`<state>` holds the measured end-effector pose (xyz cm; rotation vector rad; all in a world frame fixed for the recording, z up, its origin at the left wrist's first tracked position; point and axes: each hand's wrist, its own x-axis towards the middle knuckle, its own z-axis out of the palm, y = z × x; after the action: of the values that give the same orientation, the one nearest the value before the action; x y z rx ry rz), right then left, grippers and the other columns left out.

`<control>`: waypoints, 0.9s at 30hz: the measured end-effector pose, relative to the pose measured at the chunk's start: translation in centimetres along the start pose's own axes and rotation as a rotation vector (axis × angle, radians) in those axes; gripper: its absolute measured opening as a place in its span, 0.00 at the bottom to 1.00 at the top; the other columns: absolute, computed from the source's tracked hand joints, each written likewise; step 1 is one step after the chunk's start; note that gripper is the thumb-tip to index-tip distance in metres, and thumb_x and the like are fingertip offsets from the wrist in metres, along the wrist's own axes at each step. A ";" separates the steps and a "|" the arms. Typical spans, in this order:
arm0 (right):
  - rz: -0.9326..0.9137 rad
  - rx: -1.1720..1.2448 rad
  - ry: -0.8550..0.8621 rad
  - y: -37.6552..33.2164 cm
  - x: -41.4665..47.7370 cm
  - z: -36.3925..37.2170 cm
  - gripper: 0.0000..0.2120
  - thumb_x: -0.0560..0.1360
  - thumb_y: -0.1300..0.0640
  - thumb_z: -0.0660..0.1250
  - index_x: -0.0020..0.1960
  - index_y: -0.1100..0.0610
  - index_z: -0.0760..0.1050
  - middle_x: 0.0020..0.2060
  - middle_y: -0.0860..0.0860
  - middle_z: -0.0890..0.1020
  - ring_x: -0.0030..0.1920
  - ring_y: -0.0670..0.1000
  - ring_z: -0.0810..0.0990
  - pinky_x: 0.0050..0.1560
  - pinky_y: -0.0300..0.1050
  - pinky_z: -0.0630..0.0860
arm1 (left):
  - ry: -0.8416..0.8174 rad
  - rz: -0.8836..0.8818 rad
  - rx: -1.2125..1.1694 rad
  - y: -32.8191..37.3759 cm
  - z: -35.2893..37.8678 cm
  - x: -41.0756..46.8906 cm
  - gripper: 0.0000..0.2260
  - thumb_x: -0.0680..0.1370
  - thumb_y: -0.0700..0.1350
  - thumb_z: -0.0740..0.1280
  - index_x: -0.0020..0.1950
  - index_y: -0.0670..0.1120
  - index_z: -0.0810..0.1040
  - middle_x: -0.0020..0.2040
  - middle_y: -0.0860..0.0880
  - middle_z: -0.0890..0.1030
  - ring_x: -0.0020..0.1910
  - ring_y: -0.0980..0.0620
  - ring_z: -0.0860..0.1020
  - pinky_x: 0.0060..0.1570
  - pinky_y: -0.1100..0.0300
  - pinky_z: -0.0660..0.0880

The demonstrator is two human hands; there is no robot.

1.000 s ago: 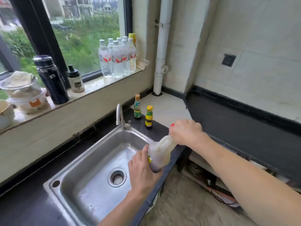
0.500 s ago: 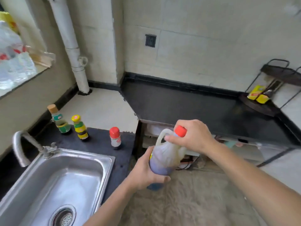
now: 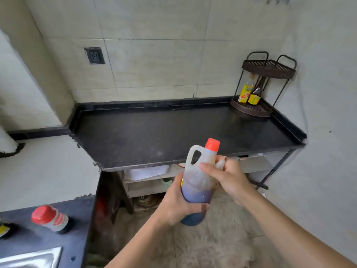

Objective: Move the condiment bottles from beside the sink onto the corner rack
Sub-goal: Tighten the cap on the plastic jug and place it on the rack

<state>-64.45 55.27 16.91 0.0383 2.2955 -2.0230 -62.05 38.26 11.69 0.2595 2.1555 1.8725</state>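
Now turned from sink toward corner rack [image 3: 267,68] at upper right; jug [image 3: 199,182] upright, left hand [image 3: 179,202] clamped low, right hand [image 3: 226,175] gripping neck.

A jug [image 3: 199,182] is held before the desk [image 3: 154,132]. The corner rack [image 3: 264,84] is set at the desk's far right, with two bottles [image 3: 249,93] on its lower shelf.
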 end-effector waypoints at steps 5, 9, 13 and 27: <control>-0.024 0.065 0.209 0.9 3.1 -4.4 0.16 0.65 0.50 0.74 0.46 0.61 0.81 0.41 0.54 0.86 0.44 0.51 0.85 0.45 0.48 0.79 | -0.116 -0.023 0.009 1.7 3.2 5.6 0.37 0.64 0.46 0.81 0.68 0.54 0.66 0.60 0.57 0.78 0.59 0.62 0.77 0.58 0.60 0.77; -0.055 0.036 0.330 1.2 6.0 -8.2 0.10 0.66 0.51 0.75 0.41 0.58 0.81 0.35 0.50 0.84 0.39 0.47 0.82 0.39 0.43 0.76 | -0.094 -0.159 -0.028 1.1 3.5 9.9 0.30 0.68 0.50 0.76 0.67 0.49 0.70 0.56 0.49 0.81 0.48 0.56 0.80 0.48 0.62 0.78; -0.032 -0.031 0.442 2.1 9.6 -11.8 0.08 0.70 0.55 0.76 0.44 0.58 0.82 0.37 0.52 0.84 0.40 0.47 0.83 0.40 0.45 0.78 | -0.004 -0.318 -0.088 -0.7 1.7 13.8 0.18 0.74 0.43 0.72 0.60 0.39 0.73 0.42 0.42 0.79 0.41 0.47 0.77 0.39 0.59 0.73; 0.119 -0.177 0.739 7.9 19.1 -22.8 0.11 0.72 0.57 0.73 0.42 0.65 0.77 0.33 0.61 0.74 0.33 0.48 0.73 0.24 0.34 0.69 | 0.020 -0.507 -0.002 -4.9 0.4 26.8 0.04 0.77 0.38 0.67 0.51 0.42 0.78 0.39 0.41 0.82 0.38 0.50 0.80 0.38 0.63 0.74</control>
<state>-83.88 78.18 10.45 1.0413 2.7555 -1.9450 -87.04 46.25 4.47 -0.2847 1.9874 1.5860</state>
